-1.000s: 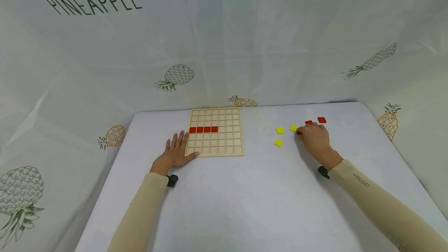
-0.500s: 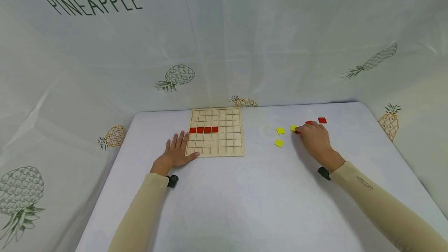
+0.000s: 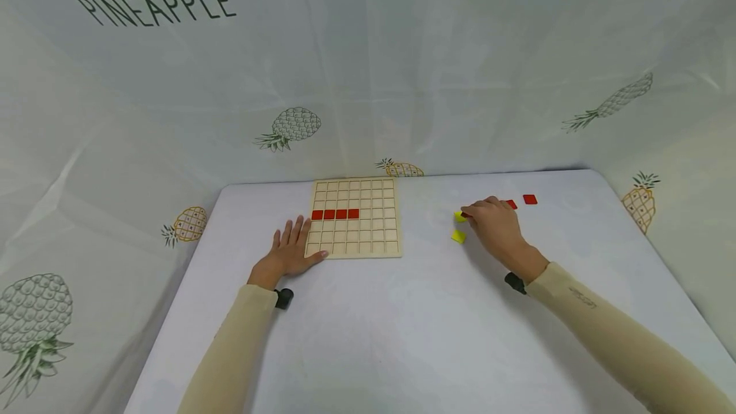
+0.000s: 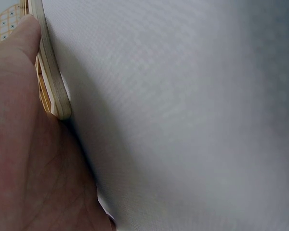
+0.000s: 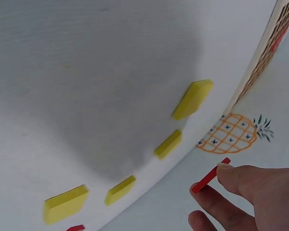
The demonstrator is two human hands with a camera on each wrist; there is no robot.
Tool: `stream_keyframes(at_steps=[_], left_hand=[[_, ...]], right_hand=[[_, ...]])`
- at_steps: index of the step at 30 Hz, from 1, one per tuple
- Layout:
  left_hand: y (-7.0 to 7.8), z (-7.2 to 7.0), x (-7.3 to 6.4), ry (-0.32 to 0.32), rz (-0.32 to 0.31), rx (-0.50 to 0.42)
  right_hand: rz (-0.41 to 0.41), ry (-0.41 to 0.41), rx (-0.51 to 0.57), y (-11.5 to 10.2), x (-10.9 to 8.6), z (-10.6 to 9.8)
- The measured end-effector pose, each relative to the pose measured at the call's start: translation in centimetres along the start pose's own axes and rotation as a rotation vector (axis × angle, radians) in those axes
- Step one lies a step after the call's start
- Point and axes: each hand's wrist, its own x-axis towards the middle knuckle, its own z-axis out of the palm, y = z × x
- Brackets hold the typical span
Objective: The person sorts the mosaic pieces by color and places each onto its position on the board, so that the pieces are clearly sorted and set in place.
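My left hand point(image 3: 289, 253) lies flat with spread fingers at the near left corner of a wooden grid board point(image 3: 379, 230); its thumb rests on the front edge. A row of several red square tiles point(image 3: 342, 214) fills cells in the board's left half. Above the table to the right, my right hand point(image 3: 493, 225) pinches a red tile point(image 5: 211, 180) between thumb and fingertip. Beneath and beside it lie several yellow tiles point(image 5: 193, 99), two of them showing in the head view, left of the hand. In the left wrist view the thumb point(image 4: 26, 36) touches the board's edge point(image 4: 53, 72).
Two more red tiles lie beyond the right hand, one partly covered by it and one loose red tile point(image 3: 530, 199) farther right. The white table point(image 3: 368, 337) meets a pineapple-print cloth point(image 3: 460, 82) at its back edge.
My right hand has lifted off the table and moved left with the red tile, now covering part of the yellow tiles. The left hand and the board have stayed put.
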Motion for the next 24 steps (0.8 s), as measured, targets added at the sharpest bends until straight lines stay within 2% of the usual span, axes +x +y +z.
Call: stream_keyframes(at_steps=[14, 24], left_hand=[[0.1, -0.1, -0.3, -0.002, 0.001, -0.011], [-0.1, -0.1, -0.1, -0.001, 0.006, -0.009]], right_hand=[[-0.072, 0.017, 0.04, -3.4, 2.1, 0.9], [-0.13, 0.02, 0.02, -6.1, 3.5, 1.6]])
